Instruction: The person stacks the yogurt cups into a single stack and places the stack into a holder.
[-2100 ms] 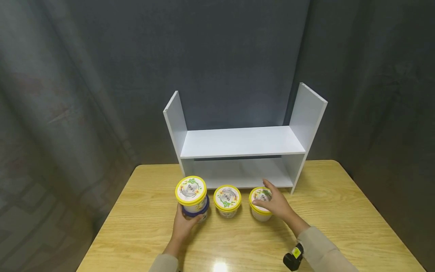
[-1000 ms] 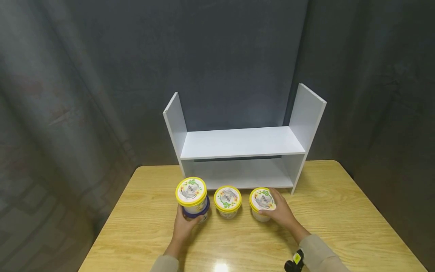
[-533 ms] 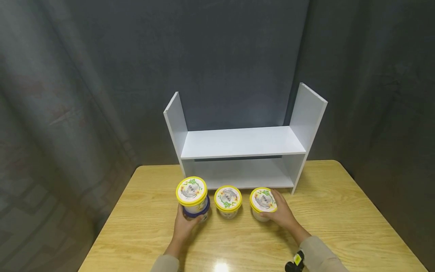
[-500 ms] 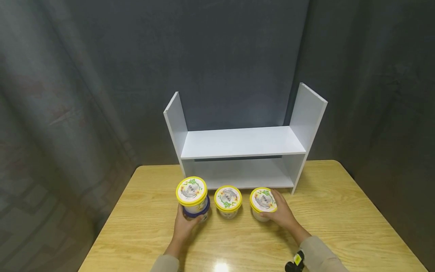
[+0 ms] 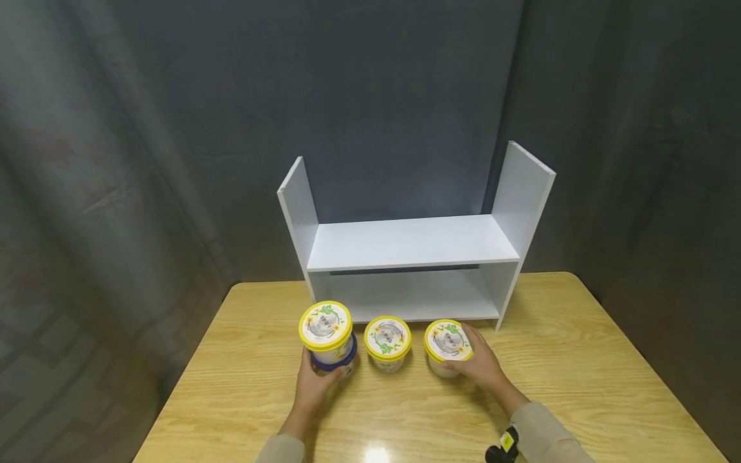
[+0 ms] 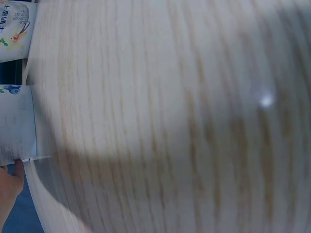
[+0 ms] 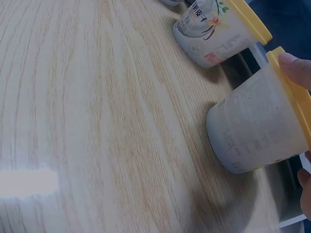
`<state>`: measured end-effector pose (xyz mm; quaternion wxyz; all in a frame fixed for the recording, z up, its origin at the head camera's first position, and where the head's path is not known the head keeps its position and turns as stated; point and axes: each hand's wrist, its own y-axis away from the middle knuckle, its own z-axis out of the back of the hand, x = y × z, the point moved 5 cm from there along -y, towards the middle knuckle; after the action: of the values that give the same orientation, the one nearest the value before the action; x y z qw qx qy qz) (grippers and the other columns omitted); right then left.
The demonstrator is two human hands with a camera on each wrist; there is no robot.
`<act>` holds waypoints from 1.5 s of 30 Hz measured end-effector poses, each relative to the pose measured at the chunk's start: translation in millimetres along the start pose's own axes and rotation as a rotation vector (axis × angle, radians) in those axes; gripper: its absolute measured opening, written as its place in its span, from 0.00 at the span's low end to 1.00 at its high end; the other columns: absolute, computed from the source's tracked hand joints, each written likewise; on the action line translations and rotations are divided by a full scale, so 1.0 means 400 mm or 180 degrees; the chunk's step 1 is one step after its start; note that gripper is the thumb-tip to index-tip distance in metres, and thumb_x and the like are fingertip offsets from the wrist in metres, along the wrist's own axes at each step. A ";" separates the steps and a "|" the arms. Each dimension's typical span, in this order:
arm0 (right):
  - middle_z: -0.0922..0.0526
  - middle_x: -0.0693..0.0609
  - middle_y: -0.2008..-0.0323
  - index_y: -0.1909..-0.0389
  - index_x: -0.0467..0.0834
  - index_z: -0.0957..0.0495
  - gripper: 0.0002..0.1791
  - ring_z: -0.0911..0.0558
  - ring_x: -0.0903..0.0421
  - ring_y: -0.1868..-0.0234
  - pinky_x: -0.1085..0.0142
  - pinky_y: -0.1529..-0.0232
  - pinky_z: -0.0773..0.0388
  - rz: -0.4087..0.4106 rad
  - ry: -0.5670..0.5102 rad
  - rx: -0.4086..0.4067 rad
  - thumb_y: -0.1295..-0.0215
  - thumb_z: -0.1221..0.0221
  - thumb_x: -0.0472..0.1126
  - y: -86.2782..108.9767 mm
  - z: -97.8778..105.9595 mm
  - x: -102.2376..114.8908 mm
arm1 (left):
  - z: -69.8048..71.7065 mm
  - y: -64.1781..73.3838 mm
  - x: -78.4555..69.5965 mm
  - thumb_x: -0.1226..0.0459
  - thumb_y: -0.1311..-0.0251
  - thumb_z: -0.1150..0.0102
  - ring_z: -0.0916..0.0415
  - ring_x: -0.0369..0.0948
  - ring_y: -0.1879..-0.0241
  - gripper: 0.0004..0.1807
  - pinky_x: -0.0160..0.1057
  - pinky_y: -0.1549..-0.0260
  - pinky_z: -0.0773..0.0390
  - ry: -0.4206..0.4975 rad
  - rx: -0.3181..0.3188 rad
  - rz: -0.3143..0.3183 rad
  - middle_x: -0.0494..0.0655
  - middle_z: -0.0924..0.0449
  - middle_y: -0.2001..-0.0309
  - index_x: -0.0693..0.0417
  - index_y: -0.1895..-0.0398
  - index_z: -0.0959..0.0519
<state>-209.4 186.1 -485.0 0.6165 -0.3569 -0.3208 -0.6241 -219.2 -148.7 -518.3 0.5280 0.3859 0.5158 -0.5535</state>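
Observation:
In the head view, my left hand (image 5: 312, 386) grips a blue-lidded tub (image 5: 334, 364) on the wooden table, its thumb curled round the near side. Stacked on that lid is a tub with a yellow lid (image 5: 325, 325) and a leaf-and-flower print. A second yellow-lidded tub (image 5: 388, 339) stands alone in the middle. To its right, my right hand (image 5: 482, 363) holds a third yellow-lidded tub (image 5: 447, 341) by the lid's rim. The right wrist view shows that tub's pale side (image 7: 255, 124), with thumb on the lid. Only a fingertip (image 6: 18, 170) and tub sides show in the left wrist view.
A white two-level shelf (image 5: 413, 243) with tall side panels stands just behind the tubs. Dark grey curtains (image 5: 405, 96) hang behind and on both sides of the wooden table (image 5: 393, 411). A small black device (image 5: 502, 447) is strapped at the right wrist.
Two seconds ago my right hand hovered spread over the right tub; it then took hold of the lid's rim and turned the tub slightly. The left hand and its stack have stayed still.

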 end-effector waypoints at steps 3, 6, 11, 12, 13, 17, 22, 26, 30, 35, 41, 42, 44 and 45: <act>0.49 0.34 0.39 0.39 0.32 0.51 0.56 0.48 0.37 0.40 0.44 0.43 0.51 -0.0035 0.0044 -0.0004 0.67 0.30 0.49 0.000 0.002 -0.001 | -0.002 0.000 0.001 0.68 0.64 0.32 0.42 0.57 0.46 0.51 0.52 0.47 0.40 0.0003 0.0016 0.0011 0.62 0.43 0.43 0.54 0.36 0.54; 0.49 0.35 0.39 0.38 0.34 0.51 0.57 0.48 0.38 0.40 0.43 0.43 0.51 -0.0035 0.0058 -0.0018 0.67 0.30 0.50 0.000 0.004 -0.001 | -0.004 0.001 0.002 0.68 0.64 0.32 0.42 0.57 0.46 0.52 0.52 0.47 0.40 0.0004 0.0020 0.0012 0.62 0.43 0.43 0.53 0.36 0.54; 0.48 0.37 0.39 0.38 0.35 0.51 0.57 0.46 0.39 0.41 0.44 0.44 0.50 0.0011 0.0030 -0.0042 0.68 0.30 0.51 0.000 0.010 0.008 | -0.004 0.000 0.005 0.68 0.64 0.32 0.42 0.58 0.46 0.52 0.53 0.48 0.40 0.0002 0.0028 -0.0004 0.63 0.42 0.43 0.55 0.36 0.54; 0.47 0.36 0.39 0.38 0.35 0.50 0.57 0.46 0.39 0.41 0.44 0.44 0.49 0.0030 0.0035 -0.0052 0.68 0.30 0.51 0.000 0.012 0.011 | -0.004 0.000 0.005 0.68 0.64 0.32 0.42 0.58 0.46 0.51 0.53 0.48 0.39 0.0004 0.0026 -0.0016 0.63 0.42 0.44 0.55 0.36 0.54; 0.47 0.36 0.40 0.38 0.35 0.50 0.56 0.46 0.39 0.41 0.44 0.44 0.49 0.0062 0.0029 -0.0064 0.68 0.30 0.51 -0.001 0.015 0.015 | -0.004 0.000 0.006 0.68 0.64 0.32 0.42 0.58 0.46 0.51 0.53 0.48 0.39 0.0002 0.0022 -0.0010 0.63 0.42 0.44 0.55 0.36 0.53; 0.44 0.36 0.41 0.39 0.34 0.48 0.54 0.43 0.39 0.42 0.43 0.45 0.47 0.0223 0.0039 -0.0101 0.67 0.30 0.49 -0.002 0.027 0.039 | -0.004 0.001 0.007 0.67 0.64 0.31 0.42 0.58 0.46 0.51 0.53 0.47 0.40 0.0015 0.0028 0.0021 0.62 0.42 0.43 0.54 0.36 0.53; 0.41 0.36 0.42 0.40 0.35 0.46 0.53 0.41 0.39 0.43 0.42 0.46 0.45 0.0348 0.0107 -0.0106 0.67 0.30 0.51 -0.002 0.038 0.071 | -0.004 0.000 0.011 0.67 0.64 0.31 0.43 0.57 0.45 0.52 0.52 0.47 0.41 0.0033 0.0040 0.0094 0.60 0.43 0.43 0.51 0.36 0.54; 0.43 0.35 0.42 0.40 0.33 0.46 0.55 0.43 0.38 0.42 0.42 0.46 0.46 0.0426 0.0172 -0.0090 0.68 0.30 0.51 -0.003 0.044 0.093 | -0.005 -0.001 0.011 0.67 0.64 0.31 0.42 0.57 0.45 0.52 0.52 0.47 0.40 0.0024 0.0050 0.0089 0.61 0.43 0.43 0.52 0.36 0.54; 0.41 0.35 0.42 0.40 0.32 0.45 0.54 0.42 0.38 0.43 0.41 0.47 0.45 0.0560 0.0260 -0.0096 0.69 0.30 0.52 -0.005 0.051 0.120 | -0.004 -0.001 0.009 0.67 0.65 0.31 0.42 0.57 0.46 0.51 0.52 0.47 0.40 0.0045 0.0051 0.0074 0.61 0.42 0.43 0.52 0.36 0.53; 0.42 0.35 0.42 0.40 0.33 0.46 0.55 0.42 0.37 0.43 0.41 0.47 0.46 0.0594 0.0288 -0.0032 0.69 0.30 0.53 -0.009 0.057 0.148 | -0.003 0.000 0.006 0.68 0.64 0.32 0.42 0.56 0.45 0.51 0.52 0.47 0.40 0.0093 0.0053 0.0072 0.60 0.42 0.43 0.52 0.36 0.53; 0.44 0.35 0.41 0.39 0.34 0.47 0.56 0.44 0.38 0.41 0.43 0.45 0.47 0.0627 0.0168 0.0042 0.69 0.30 0.52 -0.009 0.060 0.183 | 0.001 -0.001 -0.001 0.69 0.63 0.33 0.44 0.58 0.45 0.50 0.53 0.46 0.42 0.0119 0.0100 0.0089 0.63 0.43 0.43 0.55 0.36 0.54; 0.44 0.35 0.41 0.39 0.34 0.47 0.56 0.44 0.38 0.41 0.43 0.44 0.48 0.0639 0.0175 0.0045 0.69 0.30 0.52 -0.008 0.061 0.192 | 0.001 0.000 -0.001 0.69 0.63 0.33 0.44 0.57 0.44 0.50 0.53 0.46 0.42 0.0119 0.0096 0.0104 0.62 0.43 0.43 0.55 0.37 0.54; 0.44 0.36 0.40 0.39 0.34 0.47 0.56 0.45 0.38 0.41 0.43 0.44 0.48 0.0660 0.0196 0.0057 0.68 0.30 0.53 -0.008 0.062 0.207 | 0.001 -0.001 0.001 0.69 0.63 0.33 0.44 0.57 0.44 0.50 0.53 0.46 0.42 0.0102 0.0082 0.0083 0.62 0.43 0.43 0.55 0.36 0.54; 0.44 0.36 0.40 0.39 0.34 0.47 0.56 0.45 0.39 0.41 0.43 0.44 0.48 0.0664 0.0206 0.0068 0.69 0.30 0.53 -0.008 0.062 0.215 | 0.001 -0.001 0.002 0.69 0.63 0.33 0.44 0.57 0.44 0.50 0.53 0.46 0.42 0.0097 0.0078 0.0080 0.62 0.43 0.43 0.55 0.37 0.54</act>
<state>-210.2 160.4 -399.2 0.6919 -0.3615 -0.2685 -0.5643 -219.8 -149.2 -518.9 0.5222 0.4071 0.5121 -0.5471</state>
